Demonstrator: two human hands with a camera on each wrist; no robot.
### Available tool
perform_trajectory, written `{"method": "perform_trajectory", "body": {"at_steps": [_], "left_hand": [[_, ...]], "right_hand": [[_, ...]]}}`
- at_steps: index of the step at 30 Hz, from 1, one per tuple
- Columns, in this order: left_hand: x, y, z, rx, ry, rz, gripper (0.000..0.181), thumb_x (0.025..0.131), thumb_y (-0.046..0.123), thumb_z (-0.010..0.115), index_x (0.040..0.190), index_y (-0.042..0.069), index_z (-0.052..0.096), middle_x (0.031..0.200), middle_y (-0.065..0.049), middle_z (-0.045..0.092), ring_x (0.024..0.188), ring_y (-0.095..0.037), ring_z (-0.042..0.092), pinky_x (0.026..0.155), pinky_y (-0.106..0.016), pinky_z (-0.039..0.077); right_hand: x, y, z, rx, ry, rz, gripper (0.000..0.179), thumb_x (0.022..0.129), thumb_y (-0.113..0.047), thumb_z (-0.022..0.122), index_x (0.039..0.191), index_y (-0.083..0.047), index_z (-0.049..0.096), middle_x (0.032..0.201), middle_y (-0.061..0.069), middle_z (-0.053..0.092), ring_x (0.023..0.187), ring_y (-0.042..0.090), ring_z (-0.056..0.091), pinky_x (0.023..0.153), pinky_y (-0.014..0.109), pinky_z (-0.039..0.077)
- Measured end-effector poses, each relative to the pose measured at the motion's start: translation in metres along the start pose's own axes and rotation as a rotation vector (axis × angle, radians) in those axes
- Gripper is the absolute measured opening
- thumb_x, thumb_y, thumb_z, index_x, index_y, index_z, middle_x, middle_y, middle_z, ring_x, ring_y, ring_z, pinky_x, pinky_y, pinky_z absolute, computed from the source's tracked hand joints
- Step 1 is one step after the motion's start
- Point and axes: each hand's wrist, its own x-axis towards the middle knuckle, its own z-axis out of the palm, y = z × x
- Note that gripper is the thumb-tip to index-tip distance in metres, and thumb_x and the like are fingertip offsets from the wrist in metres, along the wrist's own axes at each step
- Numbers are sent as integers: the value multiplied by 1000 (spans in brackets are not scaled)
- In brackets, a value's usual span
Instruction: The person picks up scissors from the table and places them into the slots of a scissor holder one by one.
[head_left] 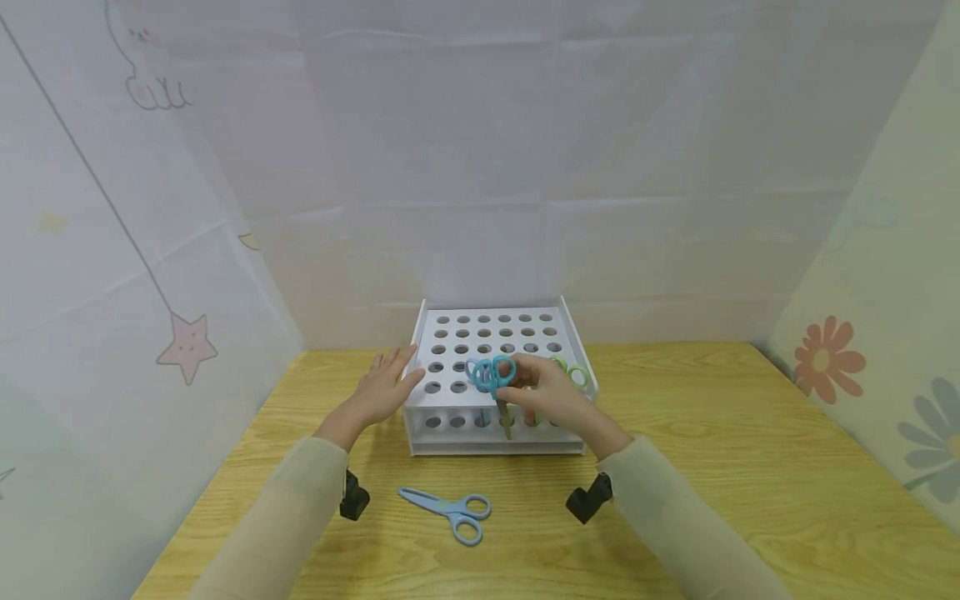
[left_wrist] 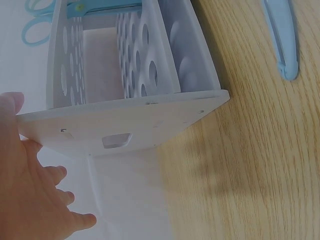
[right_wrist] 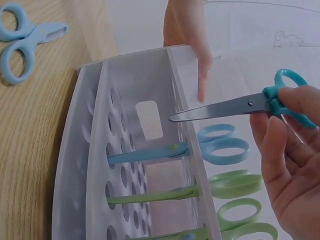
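Observation:
A white rack (head_left: pixel 450 402) with rows of round holes stands on the table. My right hand (head_left: pixel 551 392) pinches teal-handled scissors (right_wrist: pixel 225 106) by the handles above the rack's front part, and their bare metal blades point toward the top plate. My left hand (head_left: pixel 382 390) rests at the rack's left side panel (left_wrist: pixel 165 117), fingers extended and thumb over the top edge. Light blue scissors (right_wrist: pixel 150 154), green scissors (right_wrist: pixel 155 195) and another green pair (right_wrist: pixel 245 231) hang in holes, handles above the plate. Blue scissors (head_left: pixel 446 506) lie on the table before the rack.
The wooden table (head_left: pixel 697 467) stretches to both sides of the rack. A pale sheet (head_left: pixel 480 167) hangs behind it, with printed cloth (head_left: pixel 862 333) at the right. A small black device (head_left: pixel 590 498) is at my right wrist.

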Motion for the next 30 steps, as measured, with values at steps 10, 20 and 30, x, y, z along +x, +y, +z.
{"method": "perform_trajectory", "body": {"at_steps": [10, 20, 30], "left_hand": [[-1, 1, 0, -3, 2, -3, 62, 97, 46, 33, 148, 15, 18, 150, -21, 10, 134, -44, -2, 100, -65, 5], [1, -1, 2, 6, 7, 0, 62, 97, 48, 32, 149, 16, 18, 150, -22, 11, 134, -45, 0, 100, -65, 6], [1, 0, 2, 11, -1, 0, 63, 97, 49, 31, 149, 16, 17, 150, -21, 10, 134, -44, -1, 100, -65, 5]], "right_hand": [[11, 9, 2, -17, 68, 8, 19, 84, -14, 68, 87, -5, 52, 85, 8, 65, 45, 24, 51, 42, 30, 44], [16, 8, 4, 53, 87, -38, 15, 85, -8, 65, 87, -3, 51, 80, 7, 62, 78, 39, 57, 45, 31, 48], [20, 9, 5, 45, 113, -51, 13, 86, -12, 65, 91, -4, 56, 85, 6, 68, 69, 41, 57, 51, 47, 49]]}}
